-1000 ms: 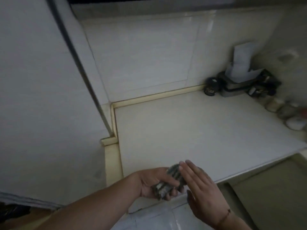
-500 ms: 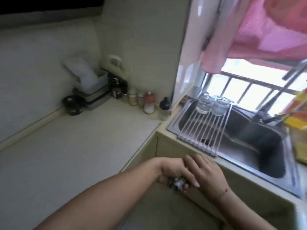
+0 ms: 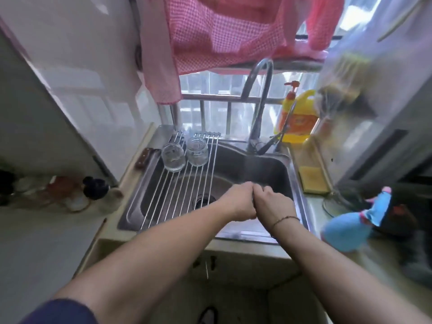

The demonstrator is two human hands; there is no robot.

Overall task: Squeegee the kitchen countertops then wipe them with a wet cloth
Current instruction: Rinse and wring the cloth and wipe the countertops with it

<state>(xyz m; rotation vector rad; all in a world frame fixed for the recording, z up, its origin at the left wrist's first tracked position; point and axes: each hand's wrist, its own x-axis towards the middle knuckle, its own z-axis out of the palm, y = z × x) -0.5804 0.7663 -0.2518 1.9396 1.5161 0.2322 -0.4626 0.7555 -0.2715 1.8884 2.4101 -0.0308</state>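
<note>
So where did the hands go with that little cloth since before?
They carried it from the white countertop over to the sink. Left hand and right hand are now pressed together above the basin, closed tight, so the cloth is hidden between them. What stayed: both hands together on it, and the two glasses on the rack.

sink: steel basin (image 3: 268, 169) set below the window
rack: wire roll-up rack (image 3: 177, 190) lying across the basin's left half
glasses: two clear glasses (image 3: 173, 157) (image 3: 197, 151) side by side at the far end of the rack
faucet: tall curved spout (image 3: 259, 90) behind the basin
bottle: yellow pump bottle (image 3: 297, 115) just right of the faucet
sponge: yellow (image 3: 312, 181), on the ledge right of the basin
spray bottle: blue (image 3: 350, 228), near right, blurred
fabric: pink checked cloth (image 3: 222, 31) hanging overhead
jars: small containers (image 3: 70, 192) at left, blurred
</note>
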